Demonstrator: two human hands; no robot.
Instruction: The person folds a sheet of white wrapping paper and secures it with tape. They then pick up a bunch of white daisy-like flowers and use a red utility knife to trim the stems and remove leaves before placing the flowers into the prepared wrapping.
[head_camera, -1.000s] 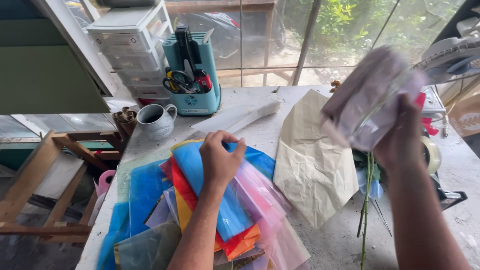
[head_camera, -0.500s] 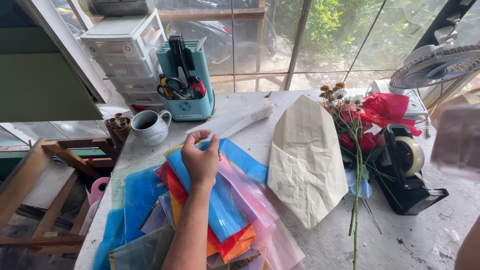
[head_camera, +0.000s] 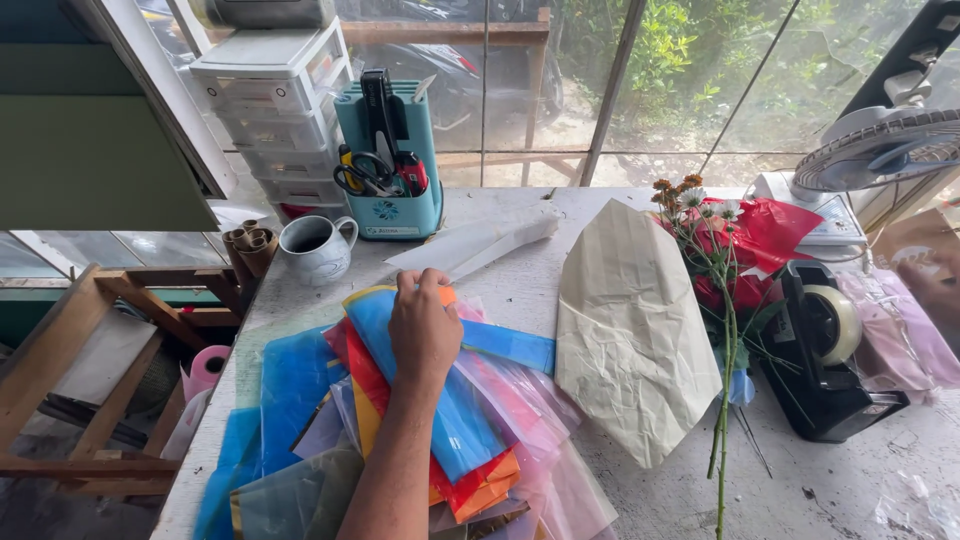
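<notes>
My left hand (head_camera: 424, 325) lies on a fanned pile of coloured plastic sheets (head_camera: 300, 400) in blue, red, orange and pink. Its fingers curl over the far edge of the top blue sheet (head_camera: 470, 430), next to an orange corner. My right hand is out of the picture. A cream crumpled paper sheet (head_camera: 630, 330) lies to the right of the pile. Beyond it lie thin-stemmed flowers (head_camera: 722, 330) over red wrapping (head_camera: 770, 235).
A black tape dispenser (head_camera: 825, 350) stands at the right, with pink wrapping sheets (head_camera: 905, 335) beside it. At the back stand a teal tool holder (head_camera: 390, 165), white drawers (head_camera: 275, 95), a small jug (head_camera: 318, 247) and a fan (head_camera: 885, 150). The table's left edge (head_camera: 215, 400) drops to a wooden frame.
My right hand, which held up a bundle of pink sheets, moved off to the right and left the view. My left hand stayed on the coloured pile.
</notes>
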